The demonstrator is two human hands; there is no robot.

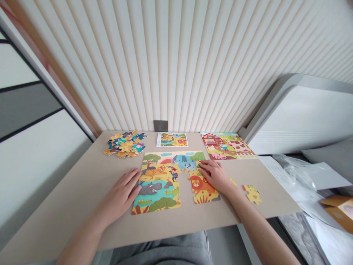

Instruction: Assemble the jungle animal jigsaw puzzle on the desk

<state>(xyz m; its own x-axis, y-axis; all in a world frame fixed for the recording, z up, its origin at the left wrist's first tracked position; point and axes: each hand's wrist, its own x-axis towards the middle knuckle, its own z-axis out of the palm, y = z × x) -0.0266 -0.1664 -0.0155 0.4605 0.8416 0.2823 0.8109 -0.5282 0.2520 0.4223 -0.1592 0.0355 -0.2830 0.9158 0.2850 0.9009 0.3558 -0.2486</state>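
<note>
A partly joined animal jigsaw puzzle [154,189] lies flat on the table [116,235], with an elephant, a leopard and a hippo on it. My left hand [124,193] rests with fingers stretched out, the fingertips at the puzzle's left edge. On the right, a lion section [202,189] sits below the elephant, with a gap of bare table between it and the hippo part. My right hand [216,176] lies over the upper right of the lion section, fingers extended. A loose yellow puzzle piece [252,194] is right of that forearm; another yellow piece [233,181] is partly hidden by it.
At the back left is a heap of loose puzzle pieces [125,144]. A small picture card [172,140] lies near the wall socket [160,126]. A farm puzzle [227,146] lies back right. Beyond the table's right edge are clear plastic [295,171] and an orange box [339,209].
</note>
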